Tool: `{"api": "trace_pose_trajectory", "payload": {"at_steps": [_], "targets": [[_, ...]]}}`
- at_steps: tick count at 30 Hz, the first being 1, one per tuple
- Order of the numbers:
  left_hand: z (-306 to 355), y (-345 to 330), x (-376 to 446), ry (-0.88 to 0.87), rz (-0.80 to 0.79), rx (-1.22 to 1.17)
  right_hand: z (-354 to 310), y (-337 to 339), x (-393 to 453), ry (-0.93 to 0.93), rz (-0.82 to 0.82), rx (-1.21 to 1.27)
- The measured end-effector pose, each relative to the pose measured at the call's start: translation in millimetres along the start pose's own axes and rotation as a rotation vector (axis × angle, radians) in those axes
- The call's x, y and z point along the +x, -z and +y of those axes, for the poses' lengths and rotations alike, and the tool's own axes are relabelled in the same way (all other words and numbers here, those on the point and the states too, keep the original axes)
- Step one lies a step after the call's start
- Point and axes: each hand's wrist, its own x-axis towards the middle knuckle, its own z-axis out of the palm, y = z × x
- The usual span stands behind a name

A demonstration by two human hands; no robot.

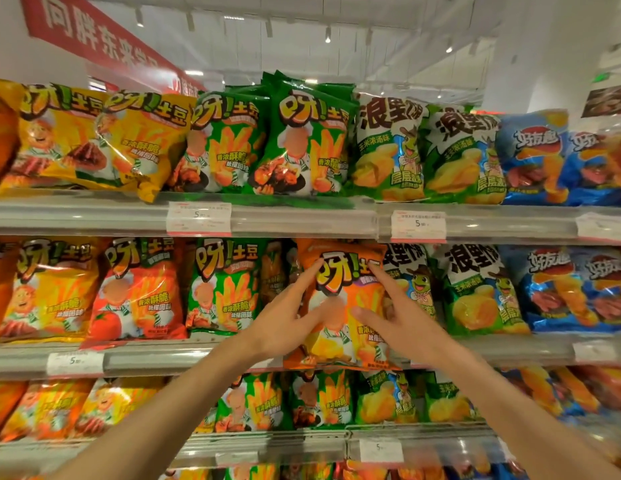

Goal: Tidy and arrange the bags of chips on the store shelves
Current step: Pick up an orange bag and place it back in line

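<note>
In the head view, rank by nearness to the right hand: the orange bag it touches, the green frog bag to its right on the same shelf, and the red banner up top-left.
1. Orange bag: under the right hand, middle shelf.
2. Green frog bag: to the right, same shelf.
3. Red banner: far upper left, overhead.

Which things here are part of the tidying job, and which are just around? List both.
Job:
- orange bag, both hands on it with straight fingers
- left hand
- right hand
- middle shelf
- green bags beside it

Just around:
- price tags
- red banner
- ceiling lights
</note>
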Motion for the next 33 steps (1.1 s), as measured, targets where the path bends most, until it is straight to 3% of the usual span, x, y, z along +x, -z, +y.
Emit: {"api": "trace_pose_trajectory", "payload": {"at_steps": [5,11,18,24,33], "targets": [[4,-20,-28,0.073,0.104,-0.161,8,-18,-31,-0.018,0.075,0.316],[-11,-42,-58,0.229,0.141,-0.373,13,-51,-48,-0.159,0.069,0.453],[-32,-36,-91,0.34,0.203,-0.536,-5,-99,-65,-0.189,0.08,0.507],[-57,9,-138,0.323,0.244,-0.538,-55,-146,-78,-0.158,0.076,0.507],[-120,131,-240,0.28,0.314,-0.48,-149,-262,-63,-0.159,-0.025,0.482]]}}
